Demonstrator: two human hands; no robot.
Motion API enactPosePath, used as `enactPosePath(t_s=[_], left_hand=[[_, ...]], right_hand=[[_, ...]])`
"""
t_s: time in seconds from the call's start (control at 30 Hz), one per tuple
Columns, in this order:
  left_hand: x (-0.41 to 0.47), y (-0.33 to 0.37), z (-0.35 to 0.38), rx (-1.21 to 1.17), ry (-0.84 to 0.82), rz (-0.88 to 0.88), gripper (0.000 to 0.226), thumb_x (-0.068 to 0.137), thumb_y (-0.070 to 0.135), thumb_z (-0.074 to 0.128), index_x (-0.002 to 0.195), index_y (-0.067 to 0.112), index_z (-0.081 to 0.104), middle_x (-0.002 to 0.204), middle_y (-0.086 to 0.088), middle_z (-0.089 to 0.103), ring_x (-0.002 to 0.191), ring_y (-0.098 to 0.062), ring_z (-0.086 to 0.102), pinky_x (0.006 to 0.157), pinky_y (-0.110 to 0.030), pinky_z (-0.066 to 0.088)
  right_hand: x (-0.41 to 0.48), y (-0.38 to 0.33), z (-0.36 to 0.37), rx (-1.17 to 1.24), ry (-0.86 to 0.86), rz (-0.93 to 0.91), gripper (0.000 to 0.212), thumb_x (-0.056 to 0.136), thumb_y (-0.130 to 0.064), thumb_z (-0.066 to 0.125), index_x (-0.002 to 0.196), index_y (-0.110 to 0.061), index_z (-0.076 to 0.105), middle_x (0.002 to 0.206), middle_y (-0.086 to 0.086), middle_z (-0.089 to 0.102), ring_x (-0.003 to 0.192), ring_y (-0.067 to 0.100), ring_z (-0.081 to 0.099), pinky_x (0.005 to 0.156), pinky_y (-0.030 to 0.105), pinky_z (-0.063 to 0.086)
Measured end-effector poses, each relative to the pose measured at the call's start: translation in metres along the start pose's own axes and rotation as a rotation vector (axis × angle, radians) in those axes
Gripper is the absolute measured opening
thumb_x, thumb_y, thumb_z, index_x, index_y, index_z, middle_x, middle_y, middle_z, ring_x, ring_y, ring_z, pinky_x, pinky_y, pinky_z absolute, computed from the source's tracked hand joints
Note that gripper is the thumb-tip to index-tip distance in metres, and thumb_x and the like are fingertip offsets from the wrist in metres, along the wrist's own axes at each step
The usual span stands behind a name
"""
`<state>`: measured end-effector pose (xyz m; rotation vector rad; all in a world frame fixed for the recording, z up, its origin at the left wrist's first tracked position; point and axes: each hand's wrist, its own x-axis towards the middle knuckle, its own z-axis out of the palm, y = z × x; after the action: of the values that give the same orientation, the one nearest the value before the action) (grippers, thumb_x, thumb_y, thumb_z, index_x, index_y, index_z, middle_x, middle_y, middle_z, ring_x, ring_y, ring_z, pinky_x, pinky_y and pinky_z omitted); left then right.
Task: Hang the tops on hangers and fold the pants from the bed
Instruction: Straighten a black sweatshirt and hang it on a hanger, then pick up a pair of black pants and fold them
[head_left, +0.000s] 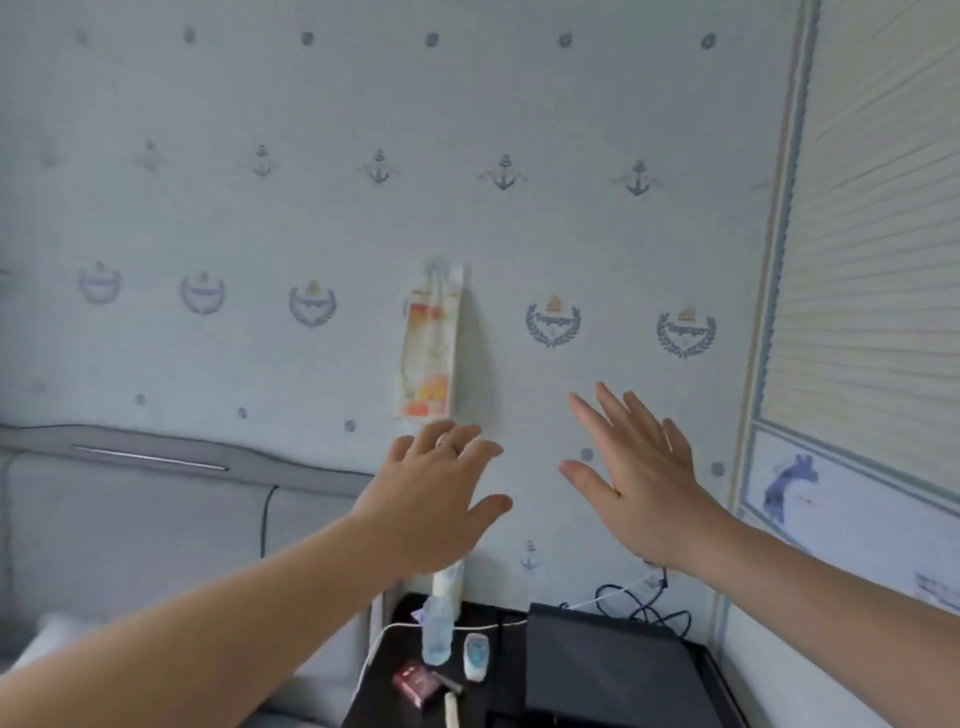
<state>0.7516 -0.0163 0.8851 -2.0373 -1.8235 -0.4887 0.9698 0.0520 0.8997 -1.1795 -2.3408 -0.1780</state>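
Pale blue anchor-print wallpaper (363, 218) beyond spread fingers (448, 442)
Left hand (431, 499) and right hand (644, 488) hold nothing, fingers straight, thumbs near each other.

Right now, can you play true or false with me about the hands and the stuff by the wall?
1. The left hand and the right hand are open and hold nothing. True.
2. The left hand wears a ring. True.
3. The plastic bottle lies on the bed. False: it stands on the black nightstand.
4. The wallpaper is covered in stars. False: it shows anchors and crests.
5. A shirt hangs on the wall. False: a printed packet hangs there, and no clothes are in view.
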Motion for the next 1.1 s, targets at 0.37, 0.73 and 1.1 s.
enactPosePath(t_s=[0.37,0.73,1.1], left_hand=[[-0.226,-0.217,0.037,0.027,-0.165,-0.602,0.068,0.098,0.066,0.029,0.157,0.041,0.007,0.168,0.007,-0.003,0.154,-0.02,-0.012,0.123,-0.046,0.0],[-0.381,-0.352,0.139,-0.087,-0.367,-1.189,0.07,0.097,0.07,0.027,0.157,0.04,0.007,0.168,0.006,-0.004,0.154,-0.021,-0.013,0.124,-0.05,-0.001],[-0.472,-0.406,0.237,-0.318,-0.463,-1.633,0.067,0.098,0.066,0.032,0.157,0.038,0.016,0.168,0.005,0.007,0.154,-0.021,-0.001,0.122,-0.045,0.01]], right_hand=[[0.032,-0.244,0.182,0.225,-0.275,-0.439,0.082,0.081,-0.082,0.007,0.154,-0.048,-0.008,0.164,-0.017,-0.015,0.15,0.007,-0.021,0.121,0.043,-0.012],[0.075,-0.405,0.398,0.362,-0.612,-0.651,0.085,0.077,-0.079,0.0,0.155,-0.046,-0.008,0.165,-0.016,-0.014,0.151,0.01,-0.017,0.121,0.045,-0.01],[0.056,-0.515,0.555,0.298,-1.04,-0.796,0.068,0.099,-0.063,0.02,0.156,-0.042,-0.012,0.166,-0.011,-0.018,0.152,0.015,-0.02,0.12,0.049,-0.01]])
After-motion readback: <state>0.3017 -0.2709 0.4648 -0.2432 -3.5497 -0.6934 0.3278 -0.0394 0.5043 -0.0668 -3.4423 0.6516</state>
